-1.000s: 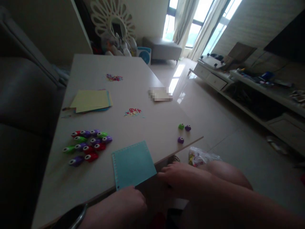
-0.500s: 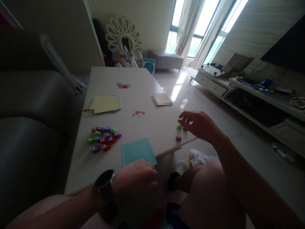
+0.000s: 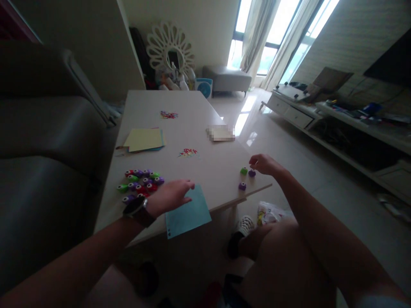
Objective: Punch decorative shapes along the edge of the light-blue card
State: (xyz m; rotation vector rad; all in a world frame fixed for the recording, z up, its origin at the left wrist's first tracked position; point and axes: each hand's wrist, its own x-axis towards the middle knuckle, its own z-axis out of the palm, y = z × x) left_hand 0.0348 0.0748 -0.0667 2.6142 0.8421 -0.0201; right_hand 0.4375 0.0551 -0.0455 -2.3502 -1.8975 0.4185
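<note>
My left hand (image 3: 173,194), with a dark watch on its wrist, hovers over a light-blue sheet of paper (image 3: 191,214); its thumb and fingers are apart and hold nothing. The sheet lies at the table's near edge, with small dark holes in its near left corner. My right hand (image 3: 265,164) is at a purple craft punch (image 3: 252,173), its fingers curved and slightly apart; whether they touch it I cannot tell. Beside that stand a green punch (image 3: 244,170) and another purple punch (image 3: 242,186). Left of my left hand is a cluster of purple, red and green punches (image 3: 132,186).
A stack of coloured paper (image 3: 146,139) lies at the table's left side. Two piles of small paper bits (image 3: 189,152) (image 3: 168,114) are on the table (image 3: 183,100). A blurred pale object (image 3: 221,133) lies near the right edge. A grey sofa (image 3: 48,124) stands at left.
My left hand has moved up and left, from the near edge of the blue sheet to above it, and its fingers have spread. My right hand has lowered slightly at the purple punch.
</note>
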